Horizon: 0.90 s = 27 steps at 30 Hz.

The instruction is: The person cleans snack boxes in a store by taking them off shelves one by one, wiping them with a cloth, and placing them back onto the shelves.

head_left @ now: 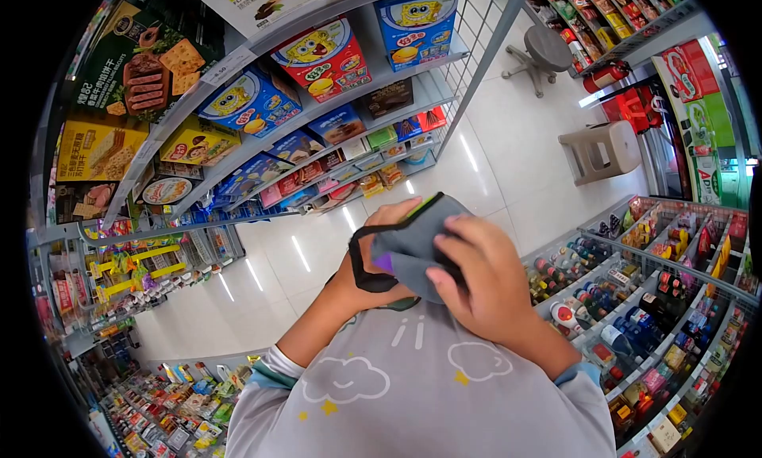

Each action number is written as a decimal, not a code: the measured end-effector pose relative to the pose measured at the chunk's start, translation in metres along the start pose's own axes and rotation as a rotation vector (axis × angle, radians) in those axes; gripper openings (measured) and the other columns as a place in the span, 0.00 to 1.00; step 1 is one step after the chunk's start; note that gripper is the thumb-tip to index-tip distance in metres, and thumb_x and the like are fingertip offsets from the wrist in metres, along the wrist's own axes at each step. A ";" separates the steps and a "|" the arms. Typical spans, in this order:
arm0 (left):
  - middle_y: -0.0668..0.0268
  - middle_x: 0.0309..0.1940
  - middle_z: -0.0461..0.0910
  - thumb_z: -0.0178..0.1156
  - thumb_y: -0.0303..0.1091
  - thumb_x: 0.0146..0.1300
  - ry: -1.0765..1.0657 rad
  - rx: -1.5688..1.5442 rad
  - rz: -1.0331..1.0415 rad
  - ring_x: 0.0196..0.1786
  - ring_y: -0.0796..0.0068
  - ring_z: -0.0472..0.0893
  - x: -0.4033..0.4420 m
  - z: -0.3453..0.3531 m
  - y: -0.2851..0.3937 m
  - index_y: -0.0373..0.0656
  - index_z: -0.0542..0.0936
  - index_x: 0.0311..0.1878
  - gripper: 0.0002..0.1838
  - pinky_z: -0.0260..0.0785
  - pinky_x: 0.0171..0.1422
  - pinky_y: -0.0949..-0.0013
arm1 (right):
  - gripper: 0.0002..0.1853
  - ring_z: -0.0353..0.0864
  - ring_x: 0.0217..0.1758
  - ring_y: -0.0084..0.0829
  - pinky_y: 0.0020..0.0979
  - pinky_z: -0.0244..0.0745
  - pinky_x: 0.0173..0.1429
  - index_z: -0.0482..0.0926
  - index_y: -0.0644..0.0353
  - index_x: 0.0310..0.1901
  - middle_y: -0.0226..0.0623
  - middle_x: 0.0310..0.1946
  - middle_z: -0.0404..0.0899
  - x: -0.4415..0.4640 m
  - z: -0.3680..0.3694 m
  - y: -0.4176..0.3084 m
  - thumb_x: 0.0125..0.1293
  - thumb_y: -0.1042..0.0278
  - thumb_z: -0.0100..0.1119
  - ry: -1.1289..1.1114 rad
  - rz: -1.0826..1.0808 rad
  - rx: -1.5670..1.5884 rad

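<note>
Nearest to the camera is the grey printed garment (429, 402) of the person, and just beyond its upper part, in front of the chest, both hands hold up a grey cloth item (413, 240) with a black edge (373, 282) and a small purple patch (384, 262). I judge that it is light, soft and rather floppy, not fragile, and probably not slippery; the black edge looks firmer, so it seems the better place to take hold. The left hand (349, 283) grasps it from behind and below, with fingertips showing at the upper side. The right hand (496, 279) lies over the grey face, its fingers bent and parted, the thumb lower; whether it pinches the cloth, I cannot tell. Both forearms come inward from the two sides, with elbows apart. Farther away, at left, stands a shelf with a red box (321, 59); at right are bottles (627, 339), and beyond, on the tiled floor (496, 160), a beige stool (601, 152).
</note>
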<state>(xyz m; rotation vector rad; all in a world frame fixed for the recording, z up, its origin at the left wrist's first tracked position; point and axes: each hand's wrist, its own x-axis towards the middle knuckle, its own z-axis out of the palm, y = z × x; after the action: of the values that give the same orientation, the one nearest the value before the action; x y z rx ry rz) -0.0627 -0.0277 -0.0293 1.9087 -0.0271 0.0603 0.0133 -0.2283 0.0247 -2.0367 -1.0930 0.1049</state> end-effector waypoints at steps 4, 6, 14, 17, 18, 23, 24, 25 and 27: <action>0.55 0.72 0.72 0.77 0.44 0.53 -0.142 0.079 -0.048 0.74 0.53 0.72 -0.008 -0.001 -0.019 0.42 0.70 0.74 0.45 0.64 0.78 0.52 | 0.38 0.70 0.73 0.59 0.51 0.67 0.75 0.69 0.70 0.71 0.57 0.71 0.69 0.008 -0.003 -0.011 0.63 0.63 0.74 -0.156 -0.018 0.018; 0.54 0.73 0.71 0.73 0.43 0.59 -0.126 0.225 0.094 0.75 0.52 0.71 -0.005 -0.001 -0.006 0.43 0.70 0.74 0.41 0.64 0.78 0.52 | 0.40 0.68 0.75 0.59 0.51 0.65 0.77 0.67 0.72 0.72 0.58 0.72 0.67 0.012 0.000 -0.012 0.63 0.63 0.74 -0.198 0.012 0.030; 0.55 0.69 0.76 0.73 0.42 0.57 -0.143 0.323 0.122 0.71 0.51 0.75 0.005 0.002 0.003 0.44 0.75 0.70 0.37 0.67 0.74 0.52 | 0.44 0.65 0.77 0.60 0.52 0.61 0.79 0.63 0.74 0.74 0.60 0.74 0.65 0.023 0.018 -0.001 0.62 0.63 0.74 -0.105 0.027 0.027; 0.55 0.68 0.77 0.74 0.42 0.55 -0.086 0.296 0.127 0.70 0.51 0.76 0.004 0.003 0.003 0.45 0.77 0.67 0.36 0.69 0.73 0.52 | 0.44 0.66 0.76 0.59 0.52 0.63 0.78 0.64 0.73 0.73 0.57 0.73 0.66 0.024 0.022 0.000 0.59 0.64 0.75 -0.110 -0.019 -0.014; 0.56 0.67 0.77 0.75 0.42 0.54 -0.062 0.312 0.107 0.70 0.51 0.76 0.004 0.004 0.002 0.45 0.77 0.67 0.36 0.69 0.72 0.52 | 0.44 0.66 0.76 0.59 0.52 0.63 0.78 0.64 0.73 0.73 0.57 0.73 0.66 0.026 0.023 0.000 0.59 0.64 0.75 -0.112 -0.019 -0.014; 0.55 0.65 0.79 0.77 0.39 0.51 -0.014 0.346 0.083 0.67 0.53 0.78 -0.004 0.003 -0.001 0.44 0.78 0.65 0.36 0.72 0.68 0.54 | 0.41 0.72 0.74 0.53 0.50 0.68 0.75 0.72 0.69 0.70 0.49 0.70 0.74 0.033 0.033 0.003 0.52 0.70 0.75 -0.100 -0.104 -0.039; 0.56 0.64 0.79 0.77 0.38 0.51 -0.026 0.266 0.004 0.66 0.54 0.79 -0.006 0.002 0.000 0.43 0.78 0.64 0.35 0.73 0.66 0.56 | 0.41 0.72 0.74 0.53 0.50 0.68 0.75 0.72 0.69 0.70 0.49 0.70 0.74 0.033 0.035 0.004 0.52 0.70 0.75 -0.101 -0.105 -0.038; 0.56 0.63 0.79 0.77 0.37 0.51 -0.038 0.186 -0.074 0.64 0.55 0.80 -0.007 0.001 0.000 0.43 0.78 0.63 0.34 0.75 0.64 0.57 | 0.40 0.73 0.74 0.51 0.50 0.69 0.75 0.73 0.69 0.69 0.48 0.69 0.75 0.032 0.037 0.005 0.51 0.71 0.75 -0.085 -0.120 -0.032; 0.55 0.62 0.79 0.78 0.37 0.51 -0.124 0.205 -0.116 0.63 0.56 0.81 -0.011 0.002 -0.011 0.43 0.78 0.63 0.34 0.75 0.63 0.58 | 0.39 0.74 0.73 0.49 0.49 0.70 0.75 0.75 0.68 0.68 0.46 0.68 0.76 0.031 0.040 0.009 0.51 0.71 0.75 -0.072 -0.136 -0.025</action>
<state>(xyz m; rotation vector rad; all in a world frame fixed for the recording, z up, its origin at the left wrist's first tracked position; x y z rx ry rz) -0.0736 -0.0255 -0.0413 2.1130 0.0065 -0.1382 0.0217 -0.1839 0.0002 -1.9876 -1.2807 0.0963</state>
